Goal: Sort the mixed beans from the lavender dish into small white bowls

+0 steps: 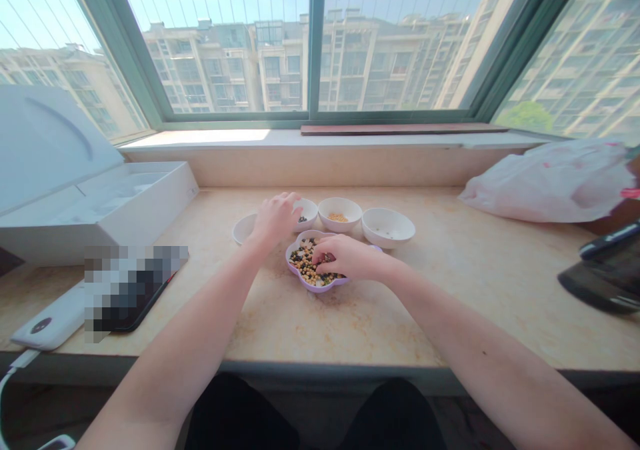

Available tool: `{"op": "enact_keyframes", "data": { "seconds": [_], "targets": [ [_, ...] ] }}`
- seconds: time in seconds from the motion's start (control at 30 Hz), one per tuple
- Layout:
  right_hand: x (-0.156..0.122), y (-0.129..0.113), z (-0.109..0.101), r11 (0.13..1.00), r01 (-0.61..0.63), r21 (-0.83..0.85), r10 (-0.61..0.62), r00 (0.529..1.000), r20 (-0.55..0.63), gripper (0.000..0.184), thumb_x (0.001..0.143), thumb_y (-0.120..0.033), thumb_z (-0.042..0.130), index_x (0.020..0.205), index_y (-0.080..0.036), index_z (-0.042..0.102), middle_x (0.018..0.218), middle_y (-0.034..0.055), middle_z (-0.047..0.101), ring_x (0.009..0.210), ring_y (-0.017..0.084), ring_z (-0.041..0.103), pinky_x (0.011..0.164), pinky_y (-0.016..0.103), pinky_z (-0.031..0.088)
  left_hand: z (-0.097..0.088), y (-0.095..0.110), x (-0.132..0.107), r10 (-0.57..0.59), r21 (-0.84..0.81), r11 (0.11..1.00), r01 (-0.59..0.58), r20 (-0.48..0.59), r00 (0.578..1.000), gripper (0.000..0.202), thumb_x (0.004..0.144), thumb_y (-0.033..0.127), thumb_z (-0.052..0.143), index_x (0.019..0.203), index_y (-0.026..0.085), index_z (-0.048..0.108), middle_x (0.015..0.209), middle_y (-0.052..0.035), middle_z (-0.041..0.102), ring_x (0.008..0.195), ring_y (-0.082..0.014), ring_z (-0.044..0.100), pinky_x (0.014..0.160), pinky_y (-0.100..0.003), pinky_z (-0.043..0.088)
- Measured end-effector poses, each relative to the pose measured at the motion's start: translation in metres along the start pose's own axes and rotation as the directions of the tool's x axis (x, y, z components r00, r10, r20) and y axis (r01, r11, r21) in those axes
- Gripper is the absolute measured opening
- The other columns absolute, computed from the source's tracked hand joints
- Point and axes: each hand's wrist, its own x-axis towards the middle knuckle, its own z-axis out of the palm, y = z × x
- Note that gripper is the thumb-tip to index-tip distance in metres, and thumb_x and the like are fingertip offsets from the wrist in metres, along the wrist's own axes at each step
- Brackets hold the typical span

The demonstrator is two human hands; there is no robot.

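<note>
A lilac flower-shaped dish (314, 285) heaped with black, yellow and pale beans (305, 262) sat on the cream marble counter (430, 317), with the right hand (345, 257) bent over it, fingers bunched together, tips among the beans; whether they gripped any could not be told. The left hand (275, 220), fingers curled together, arched just beside the dish, over a small white bowl (306, 213) and a flat white saucer (244, 229).

Your right hand (347, 257) hides part of the lilac dish (320, 286) and whatever it may hold; your left hand (274, 220) blocks a white saucer (244, 230). Left of it, an object (135, 283) is pixelated; far right, a dark object (607, 270) is cut off.
</note>
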Motion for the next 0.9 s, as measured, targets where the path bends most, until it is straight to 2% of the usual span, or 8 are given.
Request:
{"op": "enact_keyframes", "data": {
  "seconds": [0.2, 0.37, 0.57, 0.63, 0.7, 0.8, 0.9],
  "targets": [
    [0.000, -0.001, 0.000, 1.000, 0.020, -0.004, -0.020, 1.000, -0.012, 0.007, 0.087, -0.018, 0.068, 0.087, -0.017, 0.075, 0.097, 0.0053, 0.071, 0.084, 0.019, 0.063, 0.073, 0.030, 0.043, -0.001, 0.006, -0.004, 0.029, -0.033, 0.999, -0.029, -0.012, 1.000, 0.030, 0.101, 0.027, 0.051, 0.123, 0.018, 0.069, 0.109, -0.0094, 0.074, 0.103, -0.0260, 0.069, 0.096, -0.039, 0.049],
    [0.000, -0.001, 0.000, 1.000, 0.023, 0.003, -0.023, 0.999, -0.039, 0.011, 0.087, -0.014, 0.066, 0.084, -0.018, 0.075, 0.096, 0.0053, 0.071, 0.084, 0.018, 0.063, 0.074, 0.030, 0.045, 0.000, 0.008, -0.006, 0.061, -0.127, 0.990, -0.067, -0.052, 0.997, 0.028, 0.100, 0.026, 0.052, 0.120, 0.020, 0.070, 0.106, -0.0071, 0.074, 0.099, -0.0236, 0.069, 0.095, -0.037, 0.051],
    [-0.001, 0.001, 0.000, 0.998, 0.053, 0.014, -0.051, 0.991, -0.121, 0.010, 0.085, -0.013, 0.069, 0.087, -0.019, 0.076, 0.096, 0.0048, 0.073, 0.086, 0.019, 0.065, 0.076, 0.031, 0.047, -0.023, 0.009, 0.005, 0.075, -0.217, 0.972, -0.089, -0.070, 0.995, 0.028, 0.096, 0.024, 0.056, 0.119, 0.019, 0.071, 0.101, -0.0061, 0.074, 0.088, -0.0197, 0.068, 0.088, -0.034, 0.052],
    [-0.001, 0.000, -0.001, 0.998, 0.053, 0.041, -0.047, 0.988, -0.150, 0.009, 0.085, -0.013, 0.069, 0.087, -0.019, 0.076, 0.096, 0.0049, 0.073, 0.085, 0.019, 0.065, 0.076, 0.031, 0.047, -0.031, 0.009, 0.009, 0.085, -0.226, 0.970, -0.093, -0.048, 0.995, 0.028, 0.094, 0.023, 0.058, 0.118, 0.020, 0.072, 0.095, -0.0049, 0.074, 0.083, -0.0187, 0.067, 0.084, -0.032, 0.052],
    [-0.002, -0.001, -0.002, 0.994, 0.059, 0.090, -0.042, 0.984, -0.174, 0.007, 0.087, -0.016, 0.069, 0.086, -0.018, 0.076, 0.095, 0.0050, 0.073, 0.085, 0.018, 0.065, 0.076, 0.031, 0.046, -0.034, 0.010, 0.009, 0.081, -0.243, 0.966, -0.084, -0.023, 0.996, 0.026, 0.093, 0.024, 0.059, 0.114, 0.021, 0.074, 0.089, -0.0039, 0.074, 0.079, -0.0178, 0.067, 0.079, -0.031, 0.052],
    [-0.003, -0.003, -0.004, 0.972, 0.061, 0.229, -0.013, 0.978, -0.209, 0.008, 0.089, -0.022, 0.069, 0.087, -0.019, 0.076, 0.091, 0.0042, 0.073, 0.082, 0.017, 0.062, 0.073, 0.030, 0.045, -0.030, 0.013, 0.002, 0.039, -0.262, 0.964, -0.045, -0.030, 0.999, 0.025, 0.094, 0.025, 0.058, 0.112, 0.021, 0.075, 0.080, -0.0025, 0.072, 0.074, -0.0171, 0.065, 0.073, -0.029, 0.050],
    [-0.004, -0.004, -0.008, 0.863, 0.077, 0.499, 0.033, 0.978, -0.207, 0.017, 0.090, -0.035, 0.071, 0.088, -0.018, 0.073, 0.083, 0.0023, 0.069, 0.073, 0.014, 0.056, 0.067, 0.028, 0.042, -0.020, 0.017, -0.011, 0.044, -0.224, 0.974, -0.047, -0.019, 0.999, 0.027, 0.094, 0.023, 0.056, 0.114, 0.022, 0.074, 0.077, -0.0013, 0.071, 0.070, -0.0168, 0.064, 0.071, -0.028, 0.048]
  ]
}}
